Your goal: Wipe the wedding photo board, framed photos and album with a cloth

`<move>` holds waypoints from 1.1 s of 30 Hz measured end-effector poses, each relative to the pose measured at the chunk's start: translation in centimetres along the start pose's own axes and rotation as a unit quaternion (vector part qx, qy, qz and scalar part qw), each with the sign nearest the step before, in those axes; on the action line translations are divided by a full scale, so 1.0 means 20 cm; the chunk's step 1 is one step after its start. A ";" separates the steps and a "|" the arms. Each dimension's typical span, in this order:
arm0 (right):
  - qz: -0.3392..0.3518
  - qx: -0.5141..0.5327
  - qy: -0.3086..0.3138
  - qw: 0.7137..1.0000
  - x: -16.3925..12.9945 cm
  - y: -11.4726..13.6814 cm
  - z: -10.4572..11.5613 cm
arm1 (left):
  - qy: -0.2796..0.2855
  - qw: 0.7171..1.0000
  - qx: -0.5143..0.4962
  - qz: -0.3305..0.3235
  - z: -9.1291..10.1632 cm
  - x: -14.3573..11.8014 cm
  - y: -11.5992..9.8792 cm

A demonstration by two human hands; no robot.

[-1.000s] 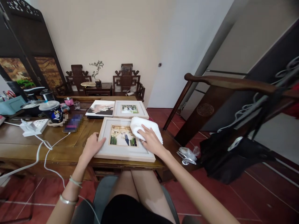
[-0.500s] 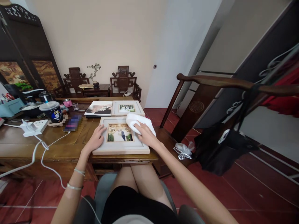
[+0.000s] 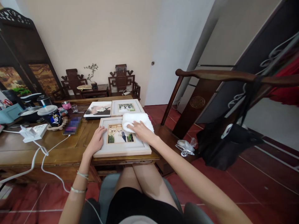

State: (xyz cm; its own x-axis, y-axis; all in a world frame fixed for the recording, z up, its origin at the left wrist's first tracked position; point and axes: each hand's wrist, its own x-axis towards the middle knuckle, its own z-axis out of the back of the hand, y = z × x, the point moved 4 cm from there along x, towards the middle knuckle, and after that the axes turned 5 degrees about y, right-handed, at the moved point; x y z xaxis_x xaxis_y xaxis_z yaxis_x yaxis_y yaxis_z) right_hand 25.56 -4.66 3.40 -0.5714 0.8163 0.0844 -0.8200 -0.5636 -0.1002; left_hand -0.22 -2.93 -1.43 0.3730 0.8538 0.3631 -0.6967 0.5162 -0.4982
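Note:
A light-wood picture frame [image 3: 121, 153] with a photo in a pale mat lies flat at the table's front edge. My left hand [image 3: 97, 141] rests on its left border, fingers stretched out and lying on it. On the upper right of the frame, my right hand [image 3: 140, 132] presses a folded white towel [image 3: 137, 119], its fingers curled against the cloth. The towel covers that corner and the photo's upper right part. Behind lies a second picture frame [image 3: 115, 108], with a photo book [image 3: 99, 109] to its left.
The wooden table [image 3: 81, 149] holds a phone [image 3: 72, 125], a lidded cup [image 3: 51, 115], a power strip [image 3: 32, 132] and a pink mug [image 3: 66, 105]. White cables hang off its front edge. A wooden chair [image 3: 193, 105] with a black bag [image 3: 230, 146] stands at right.
My right hand has slid the towel a little left along the frame's upper part, and the towel looks flatter. My left hand stays on the left border. The view has shifted slightly.

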 end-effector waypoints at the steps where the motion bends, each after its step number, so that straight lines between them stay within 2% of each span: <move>1: 0.015 0.008 0.012 1.000 -0.07 0.04 0.02 | 0.003 1.000 -0.002 0.001 0.00 0.00 0.00; 6: 0.057 0.073 0.053 0.994 -0.39 0.24 0.17 | 0.012 1.000 0.009 0.011 0.00 0.01 -0.02; 9: 0.041 0.118 0.066 0.990 -0.41 0.25 0.23 | 0.030 0.999 0.019 0.009 -0.01 0.02 -0.03; 12: 0.008 0.146 -0.009 0.989 -0.22 0.18 0.27 | 0.037 0.999 0.023 0.009 0.00 0.02 -0.04; 15: 0.010 0.122 -0.103 0.987 0.09 0.13 0.27 | 0.041 0.999 0.029 0.009 0.00 0.02 -0.05; 17: 0.058 0.091 -0.105 0.989 0.30 0.15 0.23 | 0.043 0.998 0.031 0.013 0.01 0.02 -0.05; 19: 0.100 0.050 -0.078 0.991 0.46 0.18 0.17 | 0.041 0.999 0.030 0.018 0.01 0.02 -0.05; 22: 0.119 0.021 -0.028 0.992 0.57 0.22 0.06 | 0.038 0.999 0.025 0.015 0.01 0.01 -0.04; 26: 0.096 0.016 -0.012 0.995 0.47 0.14 0.02 | 0.037 0.999 0.001 0.011 -0.01 0.01 -0.02; 33: 0.005 0.009 0.030 0.999 0.12 -0.20 0.05 | 0.029 0.999 -0.010 0.015 -0.01 0.01 -0.02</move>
State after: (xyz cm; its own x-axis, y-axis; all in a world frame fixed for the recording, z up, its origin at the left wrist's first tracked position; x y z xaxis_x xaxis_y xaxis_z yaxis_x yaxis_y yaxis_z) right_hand 27.36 -0.54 4.96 -0.5771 0.8163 0.0238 -0.8149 -0.5737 -0.0824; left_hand 0.36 -2.94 -1.33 0.3866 0.8713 0.3023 -0.6962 0.4906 -0.5240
